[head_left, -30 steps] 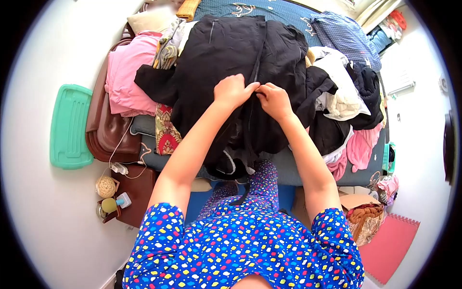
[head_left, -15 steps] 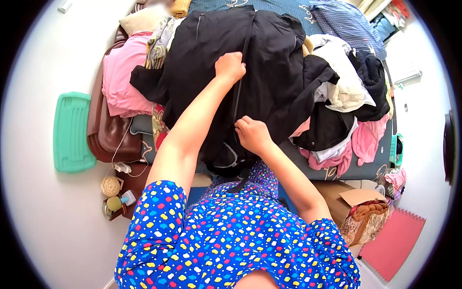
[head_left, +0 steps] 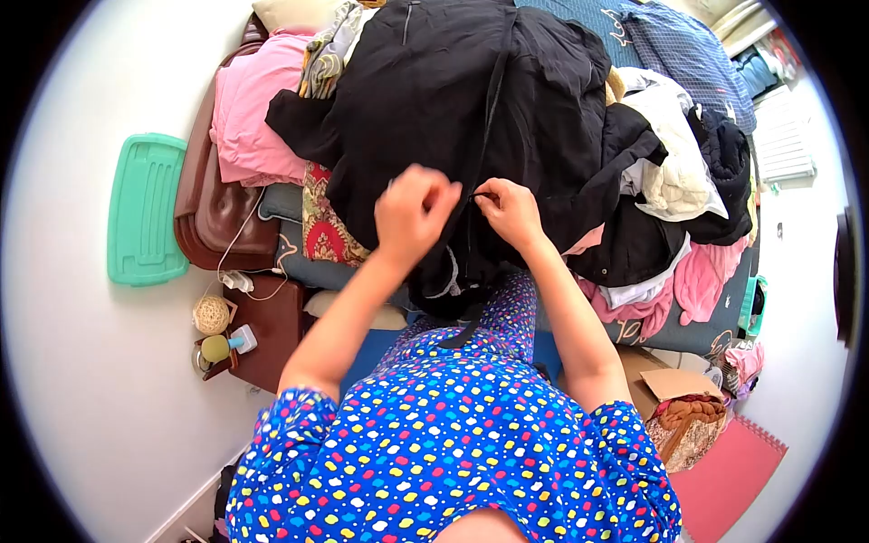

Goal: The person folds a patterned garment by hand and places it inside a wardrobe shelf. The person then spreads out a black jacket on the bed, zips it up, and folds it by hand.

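A large black jacket [head_left: 425,100] lies spread over the bed, its front opening running down the middle. My right hand [head_left: 509,213] pinches the jacket's front edge near its lower middle. Just left of it, my left hand [head_left: 415,213] is raised over the jacket, fingers curled and slightly blurred; whether it holds anything is not visible. The black sleeve [head_left: 303,127] reaches out to the left. The jacket's lower end hangs bunched at the bed's near edge, against my legs.
Pink folded cloth [head_left: 262,109] lies left on the brown headboard [head_left: 217,208]. White [head_left: 674,172] and pink clothes [head_left: 706,276] are heaped right. A green lid [head_left: 148,210] leans on the wall. A nightstand [head_left: 267,335] and cardboard box [head_left: 674,385] flank my legs.
My left hand has come down from higher on the jacket and lifted off it. My right hand has moved slightly up and right, still pinching the front edge.
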`<state>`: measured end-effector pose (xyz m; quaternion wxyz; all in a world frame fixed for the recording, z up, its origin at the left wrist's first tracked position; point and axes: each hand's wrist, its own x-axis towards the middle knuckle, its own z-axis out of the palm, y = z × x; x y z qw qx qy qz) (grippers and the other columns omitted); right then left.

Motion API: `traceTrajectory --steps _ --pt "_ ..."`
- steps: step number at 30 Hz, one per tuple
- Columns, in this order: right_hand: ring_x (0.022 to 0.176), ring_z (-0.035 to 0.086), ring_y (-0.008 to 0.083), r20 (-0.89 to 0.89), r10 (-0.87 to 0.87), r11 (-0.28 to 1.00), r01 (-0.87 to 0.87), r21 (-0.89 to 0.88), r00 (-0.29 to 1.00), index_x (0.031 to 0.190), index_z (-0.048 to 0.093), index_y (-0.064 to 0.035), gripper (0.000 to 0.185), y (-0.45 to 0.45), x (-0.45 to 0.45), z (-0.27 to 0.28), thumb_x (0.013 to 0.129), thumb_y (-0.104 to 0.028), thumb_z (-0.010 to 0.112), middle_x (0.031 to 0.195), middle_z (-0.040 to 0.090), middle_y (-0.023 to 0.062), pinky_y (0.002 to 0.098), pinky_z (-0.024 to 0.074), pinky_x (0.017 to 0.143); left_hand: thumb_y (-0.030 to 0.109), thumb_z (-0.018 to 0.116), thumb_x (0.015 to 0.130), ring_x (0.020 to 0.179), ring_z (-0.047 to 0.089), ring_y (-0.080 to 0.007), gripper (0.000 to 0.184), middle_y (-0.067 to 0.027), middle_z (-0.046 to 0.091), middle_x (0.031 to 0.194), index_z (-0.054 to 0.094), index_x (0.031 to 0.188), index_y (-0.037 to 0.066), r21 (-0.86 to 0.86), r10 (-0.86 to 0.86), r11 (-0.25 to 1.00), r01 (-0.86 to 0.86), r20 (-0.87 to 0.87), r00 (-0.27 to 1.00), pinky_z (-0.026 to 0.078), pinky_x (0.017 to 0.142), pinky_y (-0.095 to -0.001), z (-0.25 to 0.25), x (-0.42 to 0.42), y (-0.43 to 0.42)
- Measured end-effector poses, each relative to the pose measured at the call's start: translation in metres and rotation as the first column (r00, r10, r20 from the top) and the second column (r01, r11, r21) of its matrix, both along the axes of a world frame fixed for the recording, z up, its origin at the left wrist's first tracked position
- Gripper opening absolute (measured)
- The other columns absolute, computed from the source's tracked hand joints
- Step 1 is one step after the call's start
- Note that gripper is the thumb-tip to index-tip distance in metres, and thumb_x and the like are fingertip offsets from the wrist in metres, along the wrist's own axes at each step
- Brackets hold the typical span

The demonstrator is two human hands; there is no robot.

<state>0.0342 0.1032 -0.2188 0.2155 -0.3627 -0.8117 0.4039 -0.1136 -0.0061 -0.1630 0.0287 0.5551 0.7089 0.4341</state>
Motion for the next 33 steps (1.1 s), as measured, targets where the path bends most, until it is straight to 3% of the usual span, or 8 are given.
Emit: traceTrajectory --steps 7,12,15,21,23,26,29,33 --pt "0.073 0.065 0.0302 -0.064 0.023 0.989 -0.013 0.151 0.998 0.085 0.064 -0.0042 0.01 -0.032 0.01 -0.002 0.077 -0.01 0.068 0.081 0.066 0.0102 0.0381 0.0512 0.064 0.009 0.064 0.088 0.082 0.063 -0.0176 0.013 -0.0079 0.064 0.094 0.067 0.1 0.004 -0.186 0.079 0.982 -0.019 0.323 0.943 0.049 0.067 -0.0269 -0.055 0.003 -0.081" --pt "0.072 0.064 0.0306 -0.025 0.075 0.956 -0.065 0.285 0.997 0.086 0.062 -0.0063 0.01 -0.057 0.028 -0.011 0.078 -0.008 0.067 0.083 0.063 0.0094 0.039 0.0518 0.061 0.028 0.062 0.089 0.124 0.047 -0.0336 0.029 -0.01 0.053 0.135 0.068 0.117 0.021 -0.155 -0.353 0.925 0.345 -0.024 0.935 0.038 0.102 -0.0462 -0.054 -0.002 -0.004" --pt "0.071 0.064 0.0301 0.062 0.103 0.945 -0.117 0.307 0.993 0.084 0.061 -0.0076 0.01 -0.07 0.032 -0.021 0.077 -0.009 0.067 0.08 0.062 0.0086 0.0391 0.052 0.061 0.051 0.053 0.09 0.143 0.02 -0.0362 0.037 -0.0053 0.031 0.154 0.064 0.122 0.035 -0.555 -0.391 0.805 0.209 -0.231 0.891 0.023 0.105 -0.0682 -0.083 -0.003 0.025" --pt "0.07 0.065 0.0257 0.072 0.089 0.968 -0.103 0.227 0.993 0.088 0.063 -0.0065 0.012 -0.119 0.048 -0.067 0.077 -0.006 0.067 0.08 0.062 0.0082 0.0357 0.0528 0.062 0.046 0.055 0.091 0.143 0.023 -0.0344 0.041 -0.0061 0.031 0.154 0.058 0.13 0.034 -0.521 -0.415 0.823 0.225 -0.281 0.865 0.025 0.105 -0.0643 -0.104 -0.015 0.036" --pt "0.069 0.064 0.0183 -0.113 -0.193 0.929 0.145 -0.342 0.975 0.094 0.066 -0.0034 0.016 -0.124 0.06 -0.087 0.078 -0.001 0.066 0.08 0.064 0.0068 0.0295 0.0522 0.065 0.023 0.064 0.089 0.126 0.049 -0.0336 0.032 -0.0097 0.06 0.127 0.064 0.12 0.017 -0.163 -0.351 0.931 0.327 -0.152 0.924 0.039 0.102 -0.0453 -0.096 -0.021 0.021" --pt "0.08 0.064 0.0153 0.041 -0.34 0.79 0.309 -0.53 0.939 0.108 0.064 -0.0025 0.034 -0.127 0.099 -0.132 0.075 -0.004 0.069 0.092 0.067 0.0075 0.0293 0.0527 0.075 0.0 0.059 0.083 0.087 0.063 -0.0314 0.012 -0.0108 0.067 0.09 0.065 0.092 0.004 0.176 0.031 0.984 -0.032 0.009 0.999 0.048 0.081 -0.0392 -0.083 -0.004 -0.054" --pt "0.093 0.063 0.0202 0.226 -0.22 0.746 0.313 -0.588 0.949 0.122 0.056 -0.0013 0.057 -0.146 0.118 -0.17 0.071 -0.013 0.076 0.106 0.064 0.0125 0.0335 0.0523 0.084 -0.002 0.057 0.072 0.096 0.057 -0.0295 0.033 -0.0133 0.058 0.104 0.056 0.104 0.002 -0.222 0.375 0.92 -0.322 0.261 0.89 0.045 0.085 -0.0408 -0.158 0.026 -0.16" --pt "0.108 0.058 0.0254 0.33 -0.074 0.779 0.262 -0.571 0.941 0.136 0.044 0.0012 0.081 -0.16 0.116 -0.183 0.067 -0.02 0.081 0.121 0.058 0.0176 0.0382 0.05 0.092 0.009 0.071 0.066 0.121 0.05 -0.0382 0.07 -0.0238 0.049 0.132 0.046 0.13 -0.003 -0.601 0.422 0.706 -0.375 -0.067 0.904 0.041 0.101 -0.0444 -0.26 0.061 -0.21"
